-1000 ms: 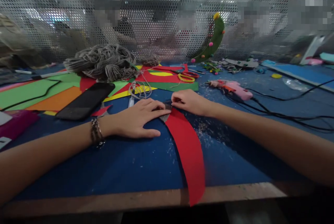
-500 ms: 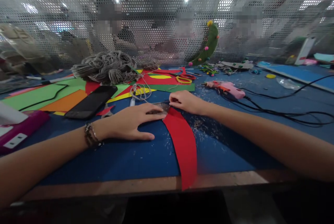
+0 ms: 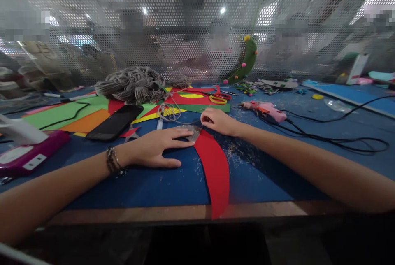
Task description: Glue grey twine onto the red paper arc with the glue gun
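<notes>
A long curved red piece (image 3: 214,166) of paper or felt lies on the blue table, its lower tip reaching over the front edge. Grey material (image 3: 195,132) covers its upper end. My left hand (image 3: 157,146) rests flat with fingers stretched, fingertips pressing on that grey part. At the top of the red piece, my right hand (image 3: 219,121) has thumb and fingers pinched together. A thin strand of grey yarn (image 3: 184,123) runs from a loose coil to these fingers; the pinch itself is partly hidden.
Beyond my left hand lie a black phone (image 3: 115,122), a grey yarn heap (image 3: 132,84) and coloured sheets (image 3: 57,117). Yellow-handled scissors (image 3: 218,98) and a pink glue gun (image 3: 268,110) with black cable lie farther right. A purple power strip (image 3: 46,152) sits left. A perforated screen (image 3: 185,18) stands behind.
The view has shifted slightly, so the table things sit a little lower and the left ones farther right. Both hands keep nearly the same pose on the red piece.
</notes>
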Available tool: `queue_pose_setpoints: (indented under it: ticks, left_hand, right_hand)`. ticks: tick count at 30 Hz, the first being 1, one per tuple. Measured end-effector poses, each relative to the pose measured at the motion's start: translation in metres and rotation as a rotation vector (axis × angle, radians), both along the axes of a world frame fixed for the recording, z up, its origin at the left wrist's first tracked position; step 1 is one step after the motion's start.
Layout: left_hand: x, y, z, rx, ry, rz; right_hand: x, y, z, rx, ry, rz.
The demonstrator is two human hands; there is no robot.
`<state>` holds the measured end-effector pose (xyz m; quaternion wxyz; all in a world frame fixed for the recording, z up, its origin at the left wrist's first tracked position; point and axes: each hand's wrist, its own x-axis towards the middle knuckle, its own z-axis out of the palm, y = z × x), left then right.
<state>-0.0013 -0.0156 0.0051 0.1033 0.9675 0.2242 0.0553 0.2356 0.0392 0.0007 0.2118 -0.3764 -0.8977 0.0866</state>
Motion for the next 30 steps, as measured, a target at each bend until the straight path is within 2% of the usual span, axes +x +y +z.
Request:
queue_pose_setpoints:
  ticks: [5,7,11,15,18,22,25,30]
  left_hand:
    - [-0.002,0.005,0.008,-0.213,-0.185,0.084]
    - [-0.001,0.010,0.014,-0.204,-0.205,0.115]
    - [0.010,0.020,0.026,-0.130,-0.238,0.196]
    - [0.031,0.029,0.035,-0.070,-0.204,0.157]
    - [0.050,0.035,0.035,-0.064,-0.121,0.054]
    - [0.067,0.044,0.026,-0.074,-0.011,-0.058]
    - [0.067,0.050,0.021,-0.050,0.024,-0.077]
    - [0.056,0.059,0.022,-0.001,0.089,-0.056]
  right_hand:
    - [0.004,0.006,0.001,-0.031,0.109,-0.113]
    - [0.008,0.010,0.009,-0.047,0.158,-0.166]
    - [0.015,0.011,0.036,-0.022,0.228,-0.221]
    - [0.018,-0.006,0.051,0.026,0.231,-0.222]
    - [0.017,-0.026,0.050,0.054,0.192,-0.214]
    - [0.018,-0.047,0.046,0.115,0.128,-0.177]
    - [0.021,-0.054,0.045,0.171,0.093,-0.140]
    - [0.026,-0.052,0.041,0.225,0.061,-0.113]
